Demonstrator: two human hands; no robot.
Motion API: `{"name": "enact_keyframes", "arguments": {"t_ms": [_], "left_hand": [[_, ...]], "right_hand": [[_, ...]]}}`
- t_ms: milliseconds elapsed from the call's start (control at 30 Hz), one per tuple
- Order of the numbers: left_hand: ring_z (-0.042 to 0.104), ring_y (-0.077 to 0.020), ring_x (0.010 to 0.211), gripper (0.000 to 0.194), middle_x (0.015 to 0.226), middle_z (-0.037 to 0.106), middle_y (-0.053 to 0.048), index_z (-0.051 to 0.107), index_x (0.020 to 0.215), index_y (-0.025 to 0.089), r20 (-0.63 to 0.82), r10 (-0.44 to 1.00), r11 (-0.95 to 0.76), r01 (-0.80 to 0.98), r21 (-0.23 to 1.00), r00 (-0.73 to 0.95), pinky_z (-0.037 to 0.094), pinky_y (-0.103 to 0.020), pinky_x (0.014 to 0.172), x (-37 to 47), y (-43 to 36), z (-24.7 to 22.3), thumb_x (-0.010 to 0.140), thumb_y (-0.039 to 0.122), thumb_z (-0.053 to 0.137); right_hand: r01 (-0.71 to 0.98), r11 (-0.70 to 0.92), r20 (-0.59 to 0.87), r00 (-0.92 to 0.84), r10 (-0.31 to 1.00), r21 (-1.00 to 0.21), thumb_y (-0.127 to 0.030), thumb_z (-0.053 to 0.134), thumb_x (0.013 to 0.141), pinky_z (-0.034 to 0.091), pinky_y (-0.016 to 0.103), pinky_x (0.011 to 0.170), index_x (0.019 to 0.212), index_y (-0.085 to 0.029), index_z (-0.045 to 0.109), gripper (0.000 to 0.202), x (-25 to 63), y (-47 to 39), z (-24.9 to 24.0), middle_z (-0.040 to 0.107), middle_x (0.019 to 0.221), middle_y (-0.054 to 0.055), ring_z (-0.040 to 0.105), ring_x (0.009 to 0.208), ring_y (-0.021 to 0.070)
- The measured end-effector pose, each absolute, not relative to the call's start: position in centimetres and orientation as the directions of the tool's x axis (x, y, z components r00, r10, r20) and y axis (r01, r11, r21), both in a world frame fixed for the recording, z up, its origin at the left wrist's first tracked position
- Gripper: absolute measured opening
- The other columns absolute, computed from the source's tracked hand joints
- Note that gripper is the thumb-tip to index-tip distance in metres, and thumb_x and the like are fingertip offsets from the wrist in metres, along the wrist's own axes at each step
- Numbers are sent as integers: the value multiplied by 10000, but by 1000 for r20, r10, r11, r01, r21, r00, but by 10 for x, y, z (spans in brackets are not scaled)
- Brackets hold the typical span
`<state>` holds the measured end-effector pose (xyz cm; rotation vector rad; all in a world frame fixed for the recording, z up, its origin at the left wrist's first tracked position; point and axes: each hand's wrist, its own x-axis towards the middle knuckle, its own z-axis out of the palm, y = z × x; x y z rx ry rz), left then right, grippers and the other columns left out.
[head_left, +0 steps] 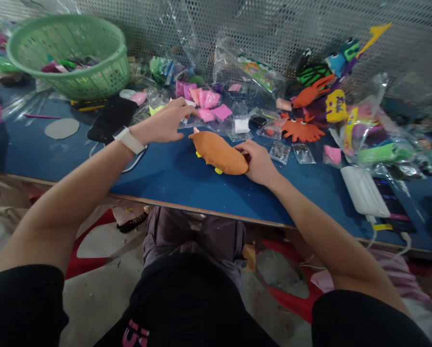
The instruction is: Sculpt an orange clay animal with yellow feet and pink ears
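Observation:
An orange clay figure (219,152) with small yellow bits along its lower side and a pale pink bit at its left tip is over the blue table. My right hand (255,161) has its fingers closed on the figure's right end. My left hand (170,120), with a white band on the wrist, reaches beyond the figure's left tip, fingers apart, close to the pink clay pieces (206,99). It does not touch the figure. A white clay piece (242,126) in clear wrapping lies behind the figure.
A green basket (71,82) stands at the back left, near a black phone (112,118) and a grey disc (61,128). Orange crab-like clay (302,129) and plastic bags lie at the right. A white power bank (364,192) with cables sits near the right front edge.

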<state>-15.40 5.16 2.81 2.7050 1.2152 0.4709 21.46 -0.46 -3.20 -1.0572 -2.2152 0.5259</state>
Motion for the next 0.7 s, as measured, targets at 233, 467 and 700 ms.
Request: {"name": "enact_keyframes", "arguments": {"t_ms": [233,467,700], "left_hand": [[676,-338,1231,754,1341,700,-111,809,1469,250,79,688,-696,625,354,722,550,-451,1138,-148,93,18,736,373,934],[667,-336,1254,561,1290,716,-114,851,1316,220,176,694,-687,569,451,698,525,-505,1211,-133,87,-6,771,328,923],[661,-341,1284,283,1349,721,-135,856,1080,232,345,718,-687,536,490,605,533,-542,1222,-115,85,-24,805,289,893]], "right_hand": [[547,594,350,-490,798,-590,-282,765,897,594,417,812,1165,-231,790,274,214,-9,-34,727,1092,109,728,926,280],[553,603,351,-499,792,-574,-301,777,911,586,429,848,1220,-245,773,314,212,-8,-34,746,1122,115,737,982,307],[540,625,369,-512,776,-564,-317,758,954,551,417,838,1229,-246,787,285,211,-7,-33,732,1078,108,719,965,305]]}}
